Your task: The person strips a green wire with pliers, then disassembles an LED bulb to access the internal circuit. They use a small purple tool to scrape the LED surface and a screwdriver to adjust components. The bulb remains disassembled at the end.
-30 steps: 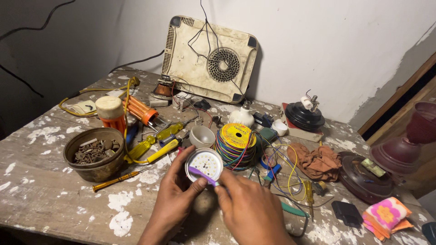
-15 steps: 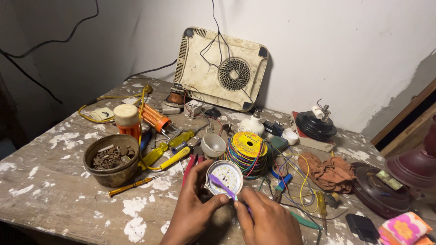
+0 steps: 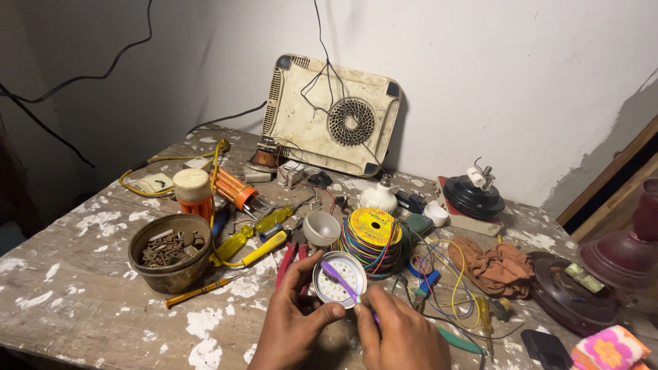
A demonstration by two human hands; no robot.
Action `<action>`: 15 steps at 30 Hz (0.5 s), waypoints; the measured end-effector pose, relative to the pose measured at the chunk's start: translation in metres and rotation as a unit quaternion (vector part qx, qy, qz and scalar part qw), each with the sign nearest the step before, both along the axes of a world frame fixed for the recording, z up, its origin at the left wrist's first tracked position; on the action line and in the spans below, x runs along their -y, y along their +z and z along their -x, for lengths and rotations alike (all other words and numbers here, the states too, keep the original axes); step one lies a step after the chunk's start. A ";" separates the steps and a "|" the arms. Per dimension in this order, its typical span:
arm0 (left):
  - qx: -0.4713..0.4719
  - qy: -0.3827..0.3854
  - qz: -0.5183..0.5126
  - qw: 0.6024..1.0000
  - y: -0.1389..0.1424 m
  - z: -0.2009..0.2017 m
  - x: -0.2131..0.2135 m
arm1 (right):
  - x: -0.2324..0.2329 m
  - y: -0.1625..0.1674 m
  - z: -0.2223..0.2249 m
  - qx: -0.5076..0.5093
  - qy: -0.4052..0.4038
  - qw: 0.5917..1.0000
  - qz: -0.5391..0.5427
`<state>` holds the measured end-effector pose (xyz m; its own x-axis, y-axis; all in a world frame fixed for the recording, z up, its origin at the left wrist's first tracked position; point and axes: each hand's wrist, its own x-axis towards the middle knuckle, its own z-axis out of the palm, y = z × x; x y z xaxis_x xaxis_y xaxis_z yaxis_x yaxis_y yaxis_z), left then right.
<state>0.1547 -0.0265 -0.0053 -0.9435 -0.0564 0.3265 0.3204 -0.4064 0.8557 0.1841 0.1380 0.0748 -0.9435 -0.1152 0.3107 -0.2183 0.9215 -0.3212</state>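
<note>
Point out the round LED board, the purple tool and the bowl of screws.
LED board (image 3: 340, 275), head view: on its white face, left of the tool.
Purple tool (image 3: 338, 277), head view: on its shaft, over the board.
Bowl (image 3: 171, 277), head view: on its front wall.

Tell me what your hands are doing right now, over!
Left hand grips round LED disc at its rim. Right hand holds purple tool, tip on disc. Wire spool and loose wires crowd close behind.
</note>
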 end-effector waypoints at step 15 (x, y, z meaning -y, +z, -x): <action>-0.014 0.059 -0.001 0.998 -0.002 0.004 0.002 | -0.008 0.036 0.001 0.108 0.057 0.989 0.089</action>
